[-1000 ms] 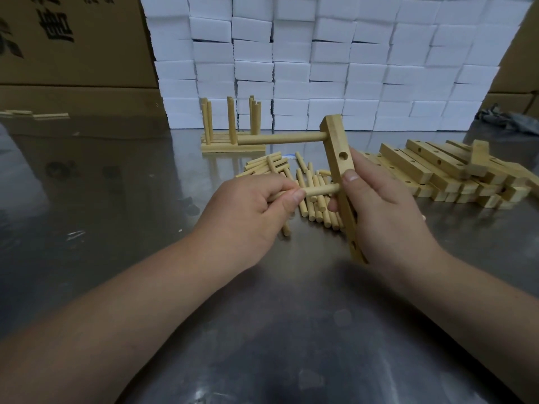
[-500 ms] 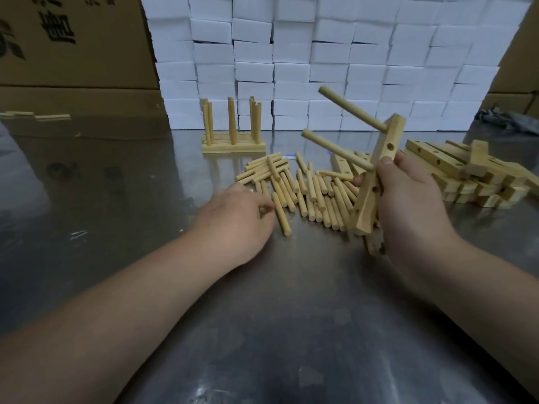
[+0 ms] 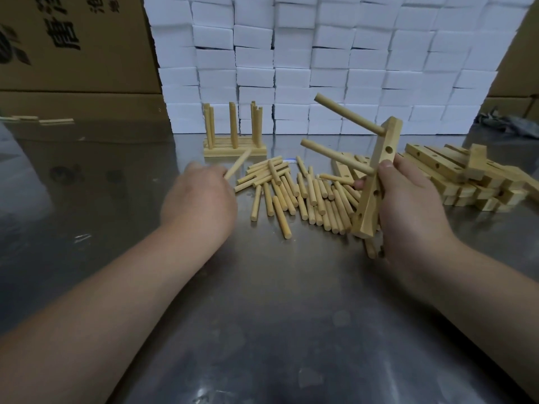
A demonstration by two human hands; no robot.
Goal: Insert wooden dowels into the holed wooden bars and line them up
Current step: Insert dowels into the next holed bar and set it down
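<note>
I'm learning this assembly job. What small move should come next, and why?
Probably carry the loose dowel pinched in the left hand across to the bar gripped by the right hand and press it into an empty hole. Only two inserted dowels stand in that bar, and open holes show along it.

Steel table (image 3: pixel 291 330): dowels (image 3: pixel 294 193), bars (image 3: pixel 455 176)
</note>
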